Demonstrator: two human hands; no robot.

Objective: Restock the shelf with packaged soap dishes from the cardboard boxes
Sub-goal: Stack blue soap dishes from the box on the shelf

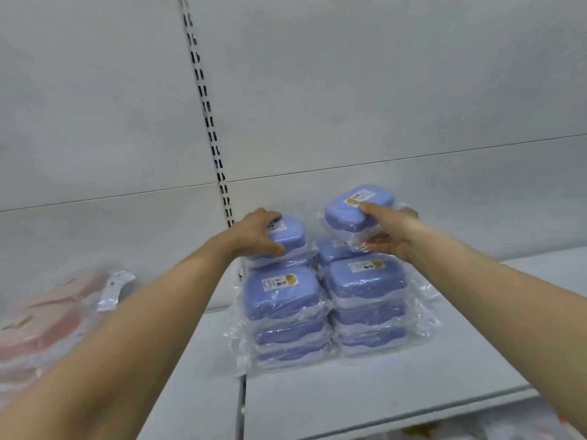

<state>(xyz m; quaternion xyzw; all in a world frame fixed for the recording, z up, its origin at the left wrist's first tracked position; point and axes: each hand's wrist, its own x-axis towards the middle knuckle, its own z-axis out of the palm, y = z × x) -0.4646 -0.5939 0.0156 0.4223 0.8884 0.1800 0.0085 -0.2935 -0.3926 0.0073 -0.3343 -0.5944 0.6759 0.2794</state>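
Blue soap dishes in clear plastic wrap stand in stacks on the white shelf (397, 385). The front left stack (286, 309) and front right stack (368, 300) are each three high. My left hand (257, 233) grips a wrapped blue dish (287, 235) on top of the back left stack. My right hand (386, 231) holds another wrapped blue dish (352, 211) raised and tilted above the back right stack (333, 249). The cardboard boxes are out of sight.
Pink wrapped items (47, 325) lie on the shelf section to the left. A slotted upright (209, 122) divides the white back panel. A seam (241, 404) splits the two shelf boards. A lower shelf with goods shows at the bottom right.
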